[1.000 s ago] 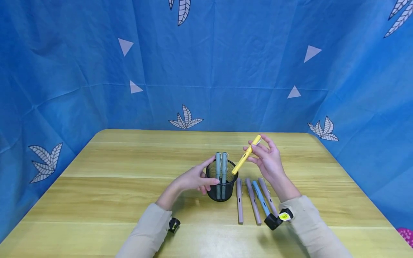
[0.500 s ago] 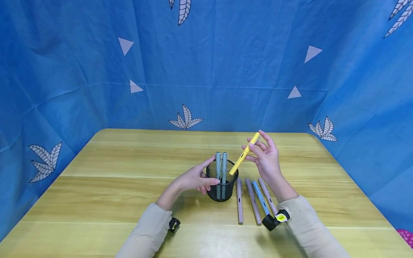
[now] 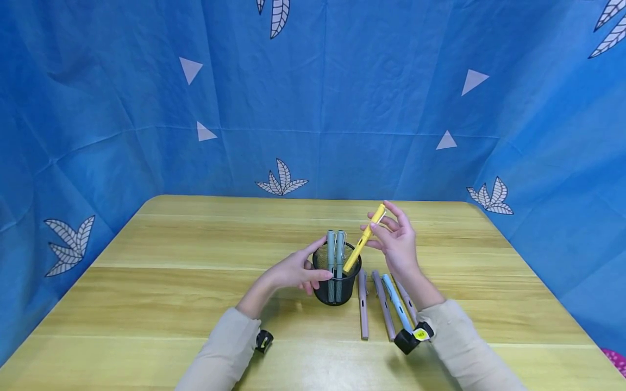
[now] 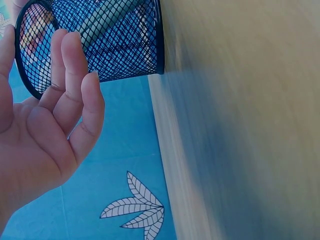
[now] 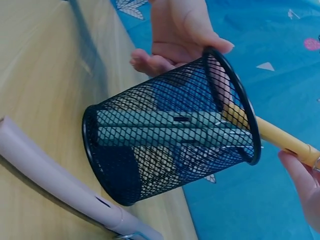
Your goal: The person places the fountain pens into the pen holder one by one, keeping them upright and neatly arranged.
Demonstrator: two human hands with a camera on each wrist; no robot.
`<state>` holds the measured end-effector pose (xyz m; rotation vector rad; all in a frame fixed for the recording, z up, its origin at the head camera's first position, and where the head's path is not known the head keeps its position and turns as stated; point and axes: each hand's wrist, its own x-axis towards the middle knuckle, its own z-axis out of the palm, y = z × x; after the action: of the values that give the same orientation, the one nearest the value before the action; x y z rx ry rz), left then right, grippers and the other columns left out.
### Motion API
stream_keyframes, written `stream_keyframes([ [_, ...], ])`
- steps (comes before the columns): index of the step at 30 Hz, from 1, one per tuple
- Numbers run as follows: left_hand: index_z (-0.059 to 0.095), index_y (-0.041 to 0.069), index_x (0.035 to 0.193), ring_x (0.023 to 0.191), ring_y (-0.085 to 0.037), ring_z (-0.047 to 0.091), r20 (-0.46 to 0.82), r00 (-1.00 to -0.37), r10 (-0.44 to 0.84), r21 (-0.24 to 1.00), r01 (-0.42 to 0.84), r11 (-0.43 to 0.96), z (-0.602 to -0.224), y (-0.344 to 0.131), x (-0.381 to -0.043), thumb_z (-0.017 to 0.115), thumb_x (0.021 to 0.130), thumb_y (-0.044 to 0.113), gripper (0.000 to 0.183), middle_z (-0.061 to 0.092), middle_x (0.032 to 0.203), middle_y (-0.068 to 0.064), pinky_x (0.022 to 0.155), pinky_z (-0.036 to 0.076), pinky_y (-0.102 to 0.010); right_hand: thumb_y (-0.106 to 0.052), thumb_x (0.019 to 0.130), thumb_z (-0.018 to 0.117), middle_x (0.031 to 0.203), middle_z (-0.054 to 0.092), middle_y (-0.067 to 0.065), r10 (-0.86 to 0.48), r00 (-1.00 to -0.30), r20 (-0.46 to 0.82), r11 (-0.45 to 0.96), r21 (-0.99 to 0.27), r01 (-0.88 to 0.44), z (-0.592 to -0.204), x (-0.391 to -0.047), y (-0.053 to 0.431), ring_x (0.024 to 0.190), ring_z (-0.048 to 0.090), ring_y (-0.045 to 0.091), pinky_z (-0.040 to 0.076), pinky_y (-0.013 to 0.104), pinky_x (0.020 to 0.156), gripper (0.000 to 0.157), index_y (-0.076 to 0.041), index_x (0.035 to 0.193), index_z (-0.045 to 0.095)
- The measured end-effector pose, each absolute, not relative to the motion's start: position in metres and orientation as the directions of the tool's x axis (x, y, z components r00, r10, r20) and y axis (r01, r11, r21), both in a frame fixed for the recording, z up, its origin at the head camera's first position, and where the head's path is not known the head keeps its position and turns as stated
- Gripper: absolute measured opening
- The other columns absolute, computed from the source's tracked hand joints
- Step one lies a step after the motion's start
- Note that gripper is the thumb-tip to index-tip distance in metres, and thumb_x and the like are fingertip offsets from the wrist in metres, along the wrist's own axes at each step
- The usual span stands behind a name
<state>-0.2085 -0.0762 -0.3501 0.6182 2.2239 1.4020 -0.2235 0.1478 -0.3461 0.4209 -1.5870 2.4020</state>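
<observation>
My left hand (image 3: 293, 270) grips the black mesh pen cup (image 3: 349, 287) at its left side, thumb across the front of the rim and index finger along the back. Two grey-green pens (image 3: 330, 247) stand upright inside the cup. A yellow pen (image 3: 363, 243) is pinched near its clip end by my right hand (image 3: 400, 247). It slants down to the left, its lower end just inside the cup's mouth, as the right wrist view of the yellow pen (image 5: 277, 134) also shows. In the left wrist view, fingers lie against the mesh wall (image 4: 125, 60).
To the right of the cup, a lavender pen (image 3: 363, 312), another lavender pen (image 3: 384, 309), a light blue pen (image 3: 397, 304) and a third lavender pen (image 3: 407, 298) lie on the wooden table (image 3: 195, 239). My right forearm partly covers the rightmost ones. A blue curtain (image 3: 313, 98) hangs behind.
My right hand has moved left with the yellow pen, bringing its lower end from beside the rim into the cup's mouth. The left hand and cup have stayed put.
</observation>
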Motion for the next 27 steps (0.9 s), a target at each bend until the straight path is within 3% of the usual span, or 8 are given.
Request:
stream_keyframes([
  [7, 0.008, 0.031, 0.144, 0.060, -0.038, 0.060, -0.116, -0.809, 0.576, 0.910, 0.147, 0.389, -0.368, -0.077, -0.220, 0.062, 0.085, 0.028, 0.080, 0.060, 0.068, -0.014, 0.059, 0.047, -0.044, 0.013, 0.084, 0.050, 0.101, 0.061, 0.005, 0.016, -0.911, 0.412, -0.305, -0.866, -0.397, -0.353, -0.223, 0.143, 0.079, 0.064, 0.020, 0.052, 0.032, 0.061, 0.052, -0.009, 0.130, 0.039],
  [16, 0.007, 0.029, 0.144, 0.060, -0.039, 0.059, -0.112, -0.808, 0.578, 0.917, 0.140, 0.374, -0.370, -0.078, -0.220, 0.062, 0.085, 0.027, 0.081, 0.060, 0.070, -0.016, 0.061, 0.048, -0.047, 0.009, 0.085, 0.053, 0.100, 0.061, 0.004, -0.021, -0.875, 0.484, -0.194, -0.860, -0.471, -0.363, -0.223, 0.138, 0.080, 0.063, 0.018, 0.052, 0.030, 0.058, 0.049, -0.006, 0.130, 0.039],
  [27, 0.009, 0.033, 0.144, 0.059, -0.034, 0.061, -0.124, -0.811, 0.572, 0.910, 0.137, 0.391, -0.371, -0.078, -0.222, 0.062, 0.084, 0.030, 0.080, 0.061, 0.069, -0.013, 0.061, 0.048, -0.044, 0.007, 0.085, 0.055, 0.101, 0.061, 0.003, -0.044, -0.850, 0.525, -0.092, -0.850, -0.519, -0.365, -0.222, 0.135, 0.082, 0.062, 0.019, 0.053, 0.033, 0.059, 0.048, -0.003, 0.130, 0.039],
])
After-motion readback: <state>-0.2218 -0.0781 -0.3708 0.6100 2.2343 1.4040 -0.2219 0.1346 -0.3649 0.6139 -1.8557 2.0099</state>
